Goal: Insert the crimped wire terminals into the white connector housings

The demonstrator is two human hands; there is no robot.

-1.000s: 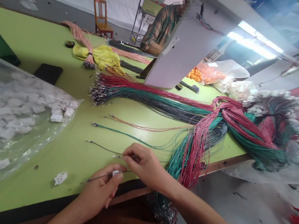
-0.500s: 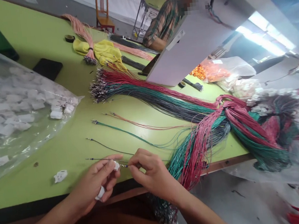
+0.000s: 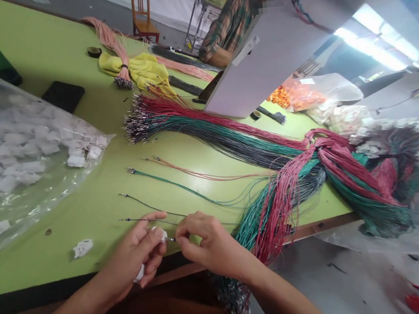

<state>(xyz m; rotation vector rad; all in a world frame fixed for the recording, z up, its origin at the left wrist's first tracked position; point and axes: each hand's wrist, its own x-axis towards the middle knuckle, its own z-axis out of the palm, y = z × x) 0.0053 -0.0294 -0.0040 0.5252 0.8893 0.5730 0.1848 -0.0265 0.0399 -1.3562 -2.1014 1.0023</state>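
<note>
My left hand pinches a small white plastic connector between thumb and forefinger at the table's near edge. My right hand faces it and holds the metal tip of a thin dark wire right at the connector. Another dark wire lies across the table just above my left thumb. Beyond them lie single wires: a black one, a green one and a red one.
A loose white connector lies left of my hands. A clear bag of white connectors fills the left. A thick bundle of red, green and black wires crosses the green table. A person in a plaid shirt sits behind a white board.
My hands came together at the table edge; the wire that stuck out left of my left hand lies on the table now, and my right hand brought a wire tip to the connector.
</note>
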